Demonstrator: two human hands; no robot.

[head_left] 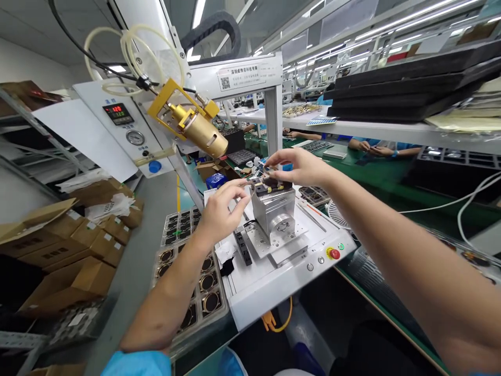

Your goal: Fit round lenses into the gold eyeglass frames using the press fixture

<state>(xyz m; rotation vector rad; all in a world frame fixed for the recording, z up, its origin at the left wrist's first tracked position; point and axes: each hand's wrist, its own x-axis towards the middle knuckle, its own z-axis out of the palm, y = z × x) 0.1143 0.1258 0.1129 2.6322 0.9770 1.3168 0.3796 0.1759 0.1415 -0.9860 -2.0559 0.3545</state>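
A black fixture [271,186] with small yellow parts sits on top of a silver metal block [274,211]. My left hand [224,209] is at its left side, the forefinger reaching its edge and the thumb apart from the forefinger. From the right, my right hand [299,166] arches over the fixture with thumb and fingers drawn together. Something small may be between those fingertips, but I cannot make it out. The block is mounted on the white machine base [254,292]. Above and to the left hangs a gold-coloured cylinder [205,137] on the machine's head.
Clear trays of round parts [209,282] lie left of the base. A red emergency button [334,254] is at its front right, and tweezers [312,216] lie beside the block. Black foam sheets [407,83] are stacked on the shelf. A co-worker's hands [378,149] show across the bench.
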